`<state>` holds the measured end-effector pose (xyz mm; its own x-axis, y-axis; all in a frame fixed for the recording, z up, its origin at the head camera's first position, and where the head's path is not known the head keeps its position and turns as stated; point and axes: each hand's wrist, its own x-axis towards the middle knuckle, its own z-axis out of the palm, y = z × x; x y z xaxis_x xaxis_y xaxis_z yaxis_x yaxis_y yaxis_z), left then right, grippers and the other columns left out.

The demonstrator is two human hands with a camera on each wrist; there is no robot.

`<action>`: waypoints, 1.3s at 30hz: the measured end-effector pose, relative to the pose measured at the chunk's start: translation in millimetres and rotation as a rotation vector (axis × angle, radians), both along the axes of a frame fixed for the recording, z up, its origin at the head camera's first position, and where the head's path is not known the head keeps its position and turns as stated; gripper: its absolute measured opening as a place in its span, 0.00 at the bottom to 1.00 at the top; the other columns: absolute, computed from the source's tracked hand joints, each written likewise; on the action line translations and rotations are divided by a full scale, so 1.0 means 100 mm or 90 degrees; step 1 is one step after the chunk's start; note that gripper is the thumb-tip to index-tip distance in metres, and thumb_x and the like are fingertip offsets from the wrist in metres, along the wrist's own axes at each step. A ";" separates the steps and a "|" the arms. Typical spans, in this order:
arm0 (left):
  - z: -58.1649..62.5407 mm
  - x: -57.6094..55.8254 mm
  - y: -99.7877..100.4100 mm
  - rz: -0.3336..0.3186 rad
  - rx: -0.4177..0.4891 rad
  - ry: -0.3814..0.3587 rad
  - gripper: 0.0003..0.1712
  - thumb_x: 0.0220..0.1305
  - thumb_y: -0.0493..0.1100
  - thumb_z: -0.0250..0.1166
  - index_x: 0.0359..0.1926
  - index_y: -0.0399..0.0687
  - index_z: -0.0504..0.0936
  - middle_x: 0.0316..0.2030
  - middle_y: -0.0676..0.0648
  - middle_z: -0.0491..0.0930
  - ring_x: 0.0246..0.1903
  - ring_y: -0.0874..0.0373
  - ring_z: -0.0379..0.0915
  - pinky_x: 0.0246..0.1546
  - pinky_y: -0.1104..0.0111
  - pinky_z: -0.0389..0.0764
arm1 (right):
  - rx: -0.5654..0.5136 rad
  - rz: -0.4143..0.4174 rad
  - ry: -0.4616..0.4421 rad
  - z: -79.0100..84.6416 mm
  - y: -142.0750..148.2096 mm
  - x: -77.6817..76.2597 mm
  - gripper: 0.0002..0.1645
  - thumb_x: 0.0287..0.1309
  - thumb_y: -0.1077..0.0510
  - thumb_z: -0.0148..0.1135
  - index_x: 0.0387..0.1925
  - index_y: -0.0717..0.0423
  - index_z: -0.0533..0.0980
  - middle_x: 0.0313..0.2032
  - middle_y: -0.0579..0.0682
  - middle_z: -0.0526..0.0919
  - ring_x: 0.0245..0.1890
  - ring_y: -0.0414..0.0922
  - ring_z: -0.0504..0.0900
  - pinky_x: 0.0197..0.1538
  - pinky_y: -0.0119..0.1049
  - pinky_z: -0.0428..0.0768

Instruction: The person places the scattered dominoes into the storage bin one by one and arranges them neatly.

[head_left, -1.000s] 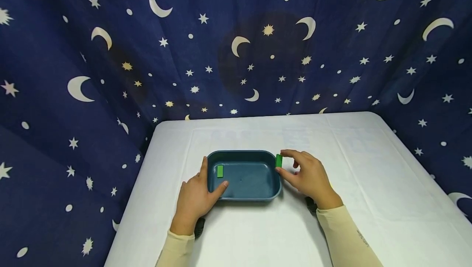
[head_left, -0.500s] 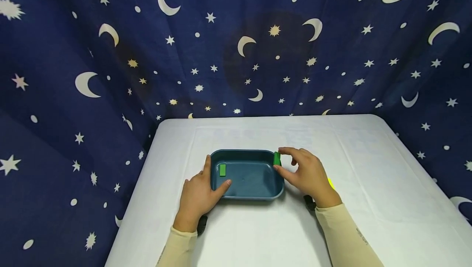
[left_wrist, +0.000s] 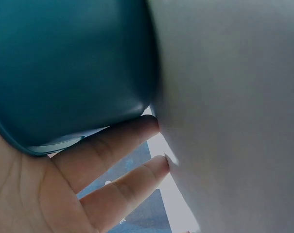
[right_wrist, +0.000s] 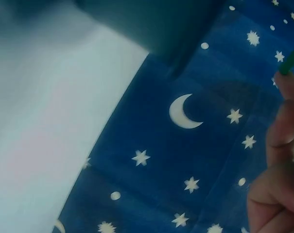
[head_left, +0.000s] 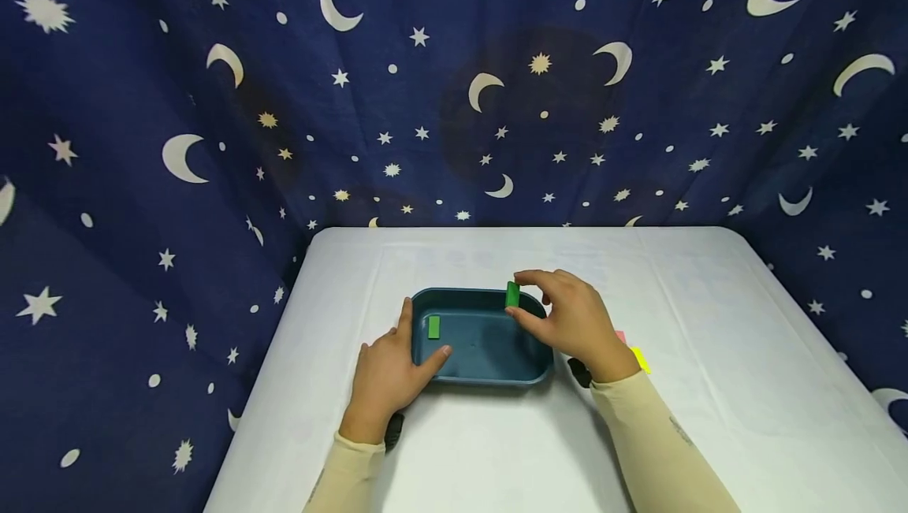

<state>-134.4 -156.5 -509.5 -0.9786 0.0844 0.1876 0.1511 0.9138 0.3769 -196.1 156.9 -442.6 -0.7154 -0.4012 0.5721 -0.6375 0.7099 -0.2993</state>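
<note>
A dark teal plastic tub (head_left: pixel 475 375) with rounded corners stands on the white-covered table. My left hand (head_left: pixel 386 375) holds its left end, the thumb over the near rim and the other fingers along the outer wall (left_wrist: pixel 69 63). Inside the tub, toward the left, lies a small green rectangular block (head_left: pixel 433 327). Between thumb and index finger, my right hand (head_left: pixel 578 328) pinches a second green block (head_left: pixel 512 294) upright, over the tub's right part. Only a sliver of that green block (right_wrist: pixel 292 59) shows in the right wrist view.
Right of the tub, partly hidden by my right wrist, lie a yellow piece (head_left: pixel 641 360) and a pink piece (head_left: pixel 620 336). Behind the white table (head_left: pixel 709 300) hangs a dark blue curtain (head_left: pixel 440 87) with moons and stars, which also runs along both sides.
My right hand has moved left with its green block, from the tub's right rim to over the inside. The yellow and pink pieces have come into sight. The left hand keeps its hold.
</note>
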 end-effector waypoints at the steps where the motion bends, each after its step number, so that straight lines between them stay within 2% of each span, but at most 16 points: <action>1: 0.00 0.00 0.00 0.000 -0.001 0.000 0.68 0.62 0.88 0.46 0.85 0.45 0.50 0.56 0.34 0.85 0.46 0.41 0.86 0.51 0.29 0.75 | 0.004 0.003 0.000 0.02 -0.03 -0.01 0.31 0.53 0.40 0.81 0.57 0.43 0.85 0.40 0.39 0.87 0.30 0.43 0.78 0.30 0.38 0.74; 8: -0.03 0.01 0.01 0.005 0.001 -0.002 0.66 0.64 0.85 0.53 0.85 0.45 0.51 0.55 0.35 0.85 0.45 0.41 0.87 0.51 0.28 0.74 | 0.043 0.026 -0.009 0.12 -0.27 -0.09 0.30 0.55 0.38 0.79 0.56 0.44 0.85 0.41 0.40 0.87 0.29 0.39 0.75 0.32 0.41 0.77; 12: -0.05 0.01 0.00 0.007 -0.005 0.006 0.66 0.63 0.86 0.51 0.85 0.45 0.51 0.54 0.35 0.86 0.45 0.42 0.87 0.50 0.28 0.75 | 0.060 0.044 -0.016 0.16 -0.41 -0.14 0.29 0.56 0.37 0.78 0.56 0.45 0.86 0.47 0.40 0.89 0.39 0.42 0.84 0.40 0.45 0.84; 14: -0.05 0.00 -0.01 0.008 -0.007 0.007 0.67 0.63 0.87 0.49 0.85 0.45 0.51 0.54 0.35 0.86 0.45 0.42 0.87 0.50 0.28 0.75 | 0.071 0.055 -0.020 0.18 -0.48 -0.16 0.29 0.56 0.38 0.78 0.56 0.45 0.85 0.50 0.40 0.89 0.45 0.43 0.86 0.45 0.47 0.85; 16: -0.05 0.00 -0.01 0.007 -0.007 0.006 0.67 0.63 0.87 0.48 0.85 0.45 0.51 0.54 0.35 0.86 0.45 0.41 0.87 0.50 0.28 0.75 | 0.083 0.063 -0.027 0.19 -0.54 -0.18 0.29 0.56 0.38 0.79 0.56 0.46 0.85 0.50 0.41 0.89 0.48 0.44 0.87 0.46 0.48 0.86; 23: -0.05 -0.01 -0.01 0.009 -0.020 0.004 0.68 0.62 0.88 0.45 0.85 0.44 0.51 0.53 0.35 0.86 0.43 0.42 0.87 0.50 0.30 0.76 | 0.123 0.076 -0.051 0.19 -0.74 -0.24 0.30 0.56 0.37 0.79 0.56 0.45 0.85 0.48 0.40 0.89 0.46 0.42 0.87 0.42 0.46 0.86; 28: -0.03 -0.02 -0.01 0.006 -0.016 0.012 0.66 0.64 0.86 0.48 0.85 0.43 0.52 0.52 0.34 0.86 0.41 0.42 0.87 0.49 0.30 0.77 | 0.157 0.085 -0.069 0.18 -0.86 -0.28 0.29 0.55 0.39 0.80 0.55 0.44 0.85 0.46 0.40 0.89 0.44 0.41 0.86 0.40 0.45 0.86; 33: -0.01 -0.02 -0.02 0.008 -0.017 0.008 0.67 0.63 0.87 0.49 0.85 0.44 0.51 0.50 0.36 0.87 0.41 0.43 0.87 0.49 0.30 0.77 | 0.240 0.100 -0.086 0.15 -1.01 -0.30 0.29 0.53 0.41 0.81 0.55 0.45 0.86 0.45 0.38 0.88 0.41 0.40 0.86 0.39 0.44 0.85; 39: 0.00 -0.03 -0.02 0.010 -0.014 0.006 0.65 0.64 0.85 0.52 0.85 0.45 0.51 0.51 0.35 0.87 0.43 0.42 0.87 0.50 0.29 0.76 | 0.367 0.116 -0.090 0.06 -1.21 -0.34 0.27 0.52 0.40 0.82 0.50 0.46 0.85 0.35 0.37 0.85 0.31 0.38 0.82 0.33 0.42 0.82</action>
